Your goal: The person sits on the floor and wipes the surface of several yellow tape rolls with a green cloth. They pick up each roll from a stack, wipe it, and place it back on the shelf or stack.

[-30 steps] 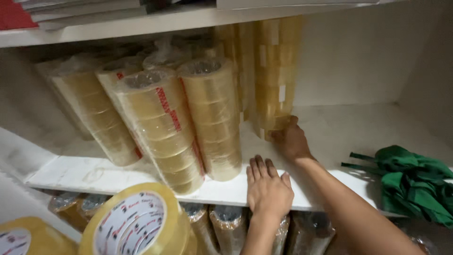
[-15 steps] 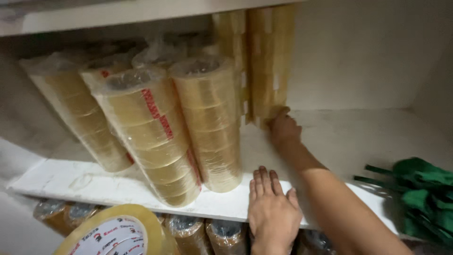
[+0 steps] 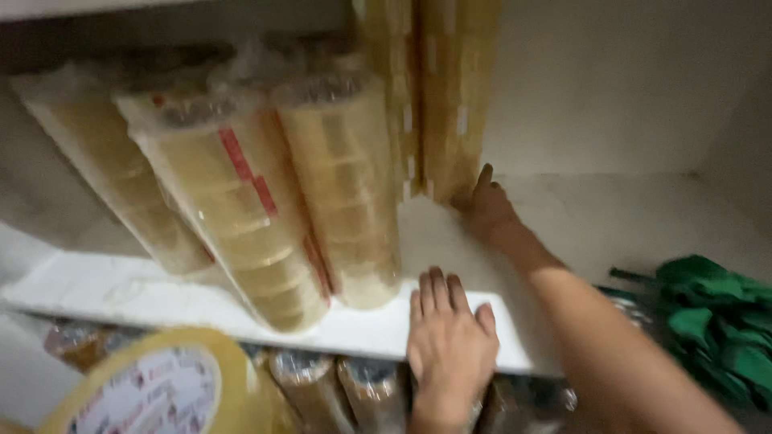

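Right hand (image 3: 488, 210) slid up tall tape stack (image 3: 450, 104), at 12 o'clock, fingers touching; left hand (image 3: 450, 341) flat on shelf (image 3: 161, 301).

Head view, close, downward onto shelf (image 3: 161, 301), blurred.

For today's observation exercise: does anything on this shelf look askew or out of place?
Yes. The wrapped tape stacks at the front lean left instead of standing upright like the tall stack behind, which the right hand touches. A crumpled green cloth lies at the shelf's right end.
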